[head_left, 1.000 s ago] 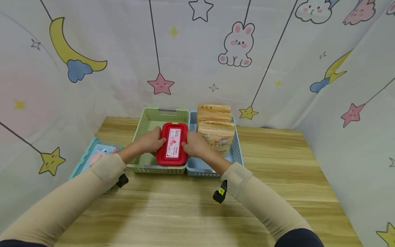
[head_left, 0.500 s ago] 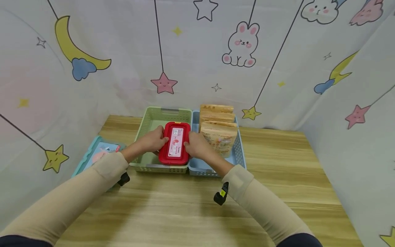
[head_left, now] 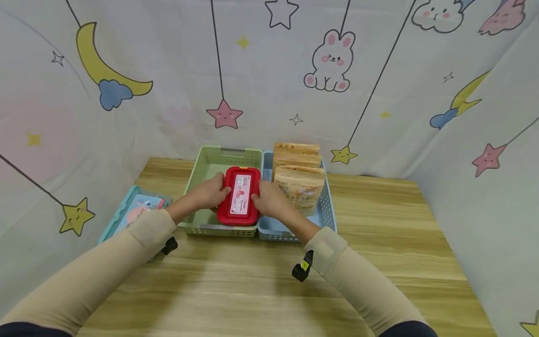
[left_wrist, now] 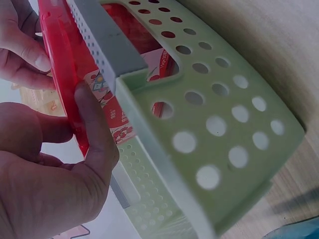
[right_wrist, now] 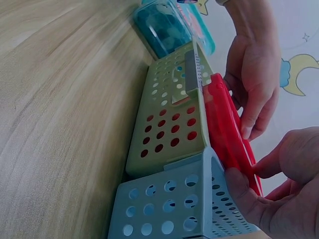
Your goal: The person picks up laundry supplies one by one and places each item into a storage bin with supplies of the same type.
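Observation:
A red lidded plastic box (head_left: 240,196), with a pink-and-white label on top, sits at the right side of the green basket (head_left: 204,161). My left hand (head_left: 209,192) grips the box's left edge, its thumb on the lid's rim. From the other side my right hand (head_left: 269,199) holds the right edge, thumb also on the rim. In the left wrist view, printed wrapping shows through the side of the red box (left_wrist: 112,107). Both hands' fingers beneath the rim are partly hidden in the head view.
A blue basket (head_left: 330,213) adjoins the green one on the right and holds several upright tan pouches (head_left: 300,187). At the left lies a teal-rimmed clear box (head_left: 126,206). Wood-grain table (head_left: 252,281) extends in front, with printed cloth (head_left: 269,93) behind.
The head view has shifted slightly, so everything appears a little further right. Both hands keep hold of the red box, and it stays in place in the green basket.

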Available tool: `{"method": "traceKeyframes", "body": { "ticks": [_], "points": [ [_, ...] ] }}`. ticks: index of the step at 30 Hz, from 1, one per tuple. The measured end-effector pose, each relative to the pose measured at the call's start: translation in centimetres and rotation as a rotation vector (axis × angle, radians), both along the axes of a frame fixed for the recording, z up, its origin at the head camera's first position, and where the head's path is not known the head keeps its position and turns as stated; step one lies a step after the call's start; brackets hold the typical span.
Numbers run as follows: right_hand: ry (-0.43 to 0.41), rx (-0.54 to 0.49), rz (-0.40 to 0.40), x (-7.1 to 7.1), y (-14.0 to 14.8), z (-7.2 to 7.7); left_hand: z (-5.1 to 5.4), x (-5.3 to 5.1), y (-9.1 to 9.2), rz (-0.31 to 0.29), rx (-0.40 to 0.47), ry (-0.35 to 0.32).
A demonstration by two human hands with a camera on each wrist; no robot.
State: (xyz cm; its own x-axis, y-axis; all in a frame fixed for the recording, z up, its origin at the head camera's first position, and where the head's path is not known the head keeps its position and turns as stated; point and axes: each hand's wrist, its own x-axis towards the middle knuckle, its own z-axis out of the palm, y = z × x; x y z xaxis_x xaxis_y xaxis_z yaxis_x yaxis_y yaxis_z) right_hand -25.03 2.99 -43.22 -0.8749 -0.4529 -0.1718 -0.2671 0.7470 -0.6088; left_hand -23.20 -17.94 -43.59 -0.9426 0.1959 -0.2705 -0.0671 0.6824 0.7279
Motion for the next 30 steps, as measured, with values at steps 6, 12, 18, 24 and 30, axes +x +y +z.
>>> {"method": "traceKeyframes", "body": {
  "ticks": [6,12,18,24,30],
  "points": [
    [0.033,-0.002,0.000,0.0,0.1,-0.2,-0.4,-0.2,-0.1,-0.012,-0.043,0.031],
    [0.068,0.024,0.010,0.0,0.1,-0.4,-0.7,-0.3,-0.1,-0.025,-0.051,0.044],
    [0.057,-0.021,0.004,0.3,0.4,-0.4,-0.9,-0.5,-0.2,-0.019,-0.016,0.050],
    [0.059,-0.054,0.015,0.4,0.6,-0.4,-0.9,-0.5,-0.6,-0.010,0.020,0.014],
    [0.109,-0.046,0.032,0.8,0.6,0.0,-0.4,-0.2,-1.4,-0.019,0.018,0.016]
  ]
}}
